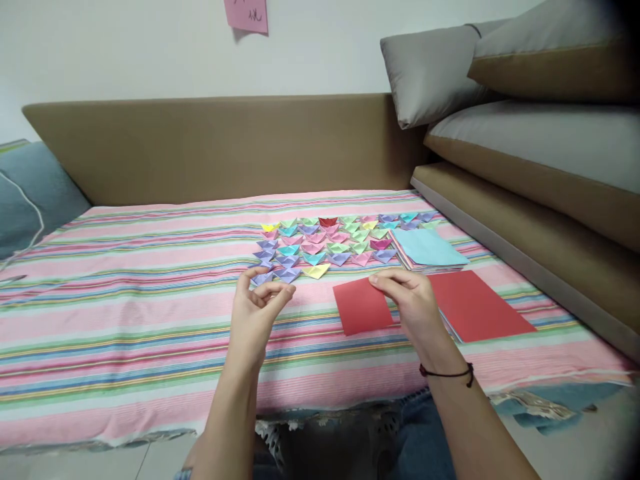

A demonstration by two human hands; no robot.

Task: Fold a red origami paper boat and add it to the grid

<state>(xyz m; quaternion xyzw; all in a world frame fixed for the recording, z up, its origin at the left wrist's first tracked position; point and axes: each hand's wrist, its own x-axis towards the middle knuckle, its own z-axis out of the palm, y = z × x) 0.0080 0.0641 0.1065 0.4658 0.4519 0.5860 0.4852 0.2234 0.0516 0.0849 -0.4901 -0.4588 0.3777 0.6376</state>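
We hold a small, flat, red rectangular sheet of paper (364, 310) in our right hand (406, 293), its upper right corner pinched between thumb and forefinger. The sheet is tilted in front of us, over the pink, striped fabric cloth (125, 347); we cannot tell whether its lower edge touches the fabric. A thin, dark cord bracelet (450, 374) circles our right wrist.

Our left hand (257, 303) is raised with its fingers curled and the thumb apart from the forefinger, its grip loose and unclosed. Its fingertips are nearest to the purple folded-paper boats (287, 275) at the front left of the rows. A pale yellow folded-paper boat (317, 271) sits farther along, between our two hands.

Beyond the hands, we have many multicoloured folded-paper boats (313, 248) laid in close rows, one of them a dark red folded-paper boat (328, 222) in the back row. Beside these rows, on the right, lies a stack of square paper with a light blue top sheet (434, 248). Nearer us, just beyond our right wrist, a larger red paper sheet (485, 307) lies flat, with pale paper edges showing under its left side.
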